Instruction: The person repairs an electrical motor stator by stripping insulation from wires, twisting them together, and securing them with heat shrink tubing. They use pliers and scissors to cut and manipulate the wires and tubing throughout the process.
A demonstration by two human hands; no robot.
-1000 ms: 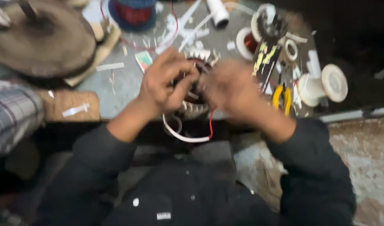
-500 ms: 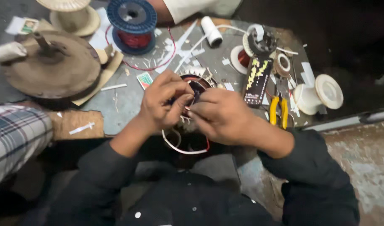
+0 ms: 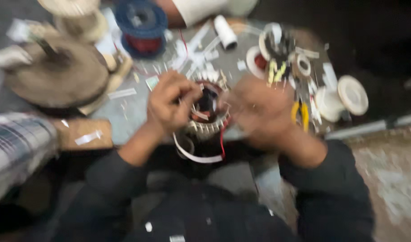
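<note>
A messy work table in a dim room

We see a grey table [image 3: 124,114] in the upper middle of the frame, with white scraps scattered over it. At the upper left sits a big round wooden disc [image 3: 57,74], and just above it a blue spool with red wire [image 3: 141,22]. At the right edge of the table stand white reels [image 3: 344,96], with yellow-handled pliers [image 3: 300,114] near them. The upper right corner is very dark. At the lower right we see a rough, stained floor [image 3: 389,179]. A pale bar [image 3: 371,127] runs along above it. Everything looks blurry, and the light is low.
</note>
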